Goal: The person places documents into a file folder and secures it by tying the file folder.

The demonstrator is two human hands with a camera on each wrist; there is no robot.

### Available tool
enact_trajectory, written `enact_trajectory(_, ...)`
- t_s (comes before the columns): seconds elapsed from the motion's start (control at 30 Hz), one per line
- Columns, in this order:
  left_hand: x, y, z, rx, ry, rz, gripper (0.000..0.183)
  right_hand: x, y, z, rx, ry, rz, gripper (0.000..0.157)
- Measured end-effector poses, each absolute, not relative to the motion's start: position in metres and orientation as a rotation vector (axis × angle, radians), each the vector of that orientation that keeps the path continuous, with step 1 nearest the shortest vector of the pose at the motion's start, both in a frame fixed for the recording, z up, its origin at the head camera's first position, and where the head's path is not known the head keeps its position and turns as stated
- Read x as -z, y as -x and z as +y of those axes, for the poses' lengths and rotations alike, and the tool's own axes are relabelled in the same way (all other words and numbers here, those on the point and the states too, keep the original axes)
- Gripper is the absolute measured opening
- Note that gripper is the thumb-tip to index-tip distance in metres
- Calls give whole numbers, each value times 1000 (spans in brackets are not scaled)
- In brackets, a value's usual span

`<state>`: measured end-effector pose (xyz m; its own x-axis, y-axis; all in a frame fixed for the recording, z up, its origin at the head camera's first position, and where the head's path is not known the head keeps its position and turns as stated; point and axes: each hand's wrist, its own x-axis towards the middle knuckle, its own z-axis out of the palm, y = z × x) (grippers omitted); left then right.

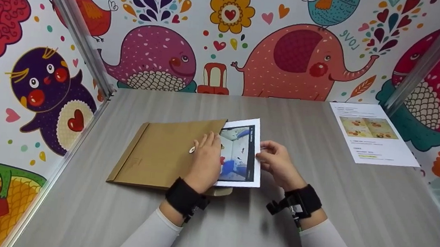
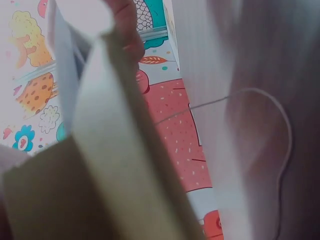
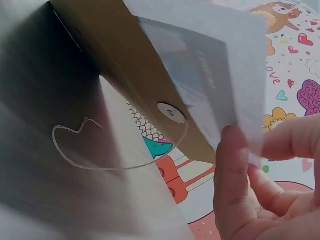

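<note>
A brown paper envelope [image 1: 161, 150] lies slantwise on the table, its mouth facing right. From the mouth sticks a white sheet [image 1: 257, 159] with a colour picture printed on it. My left hand [image 1: 208, 162] rests on the envelope beside the mouth, fingers straight and thumb hidden. My right hand [image 1: 280, 165] pinches the sheet's right edge between thumb and fingers. In the right wrist view, the envelope's flap carries a white button [image 3: 171, 113] with a thin string [image 3: 115, 169] trailing from it. The envelope's edge [image 2: 130, 150] looms blurred in the left wrist view.
A printed page [image 1: 372, 134] with a picture on it lies at the back right of the grey table [image 1: 285, 117]. Walls [image 1: 220, 38] with cartoon animals stand behind and at both sides. Black straps [image 1: 303, 202] with cameras circle both wrists.
</note>
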<state>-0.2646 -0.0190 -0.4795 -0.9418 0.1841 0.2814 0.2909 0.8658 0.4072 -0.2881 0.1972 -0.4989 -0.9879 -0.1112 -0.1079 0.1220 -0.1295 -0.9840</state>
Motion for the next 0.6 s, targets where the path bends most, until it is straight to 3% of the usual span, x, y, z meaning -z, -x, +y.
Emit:
enact_trajectory(0.17,482,261,-15,703,401,-2787,48,500,286,189,2262,-22,2001,22)
enact_trajectory(0.37,483,255,-7,780,449,-2786,54,501,279,172,2309,-124,2178,16)
enact_trajectory(0.6,485,248,1,759,478,-2796,53,501,274,164,2089,-48,2433,11)
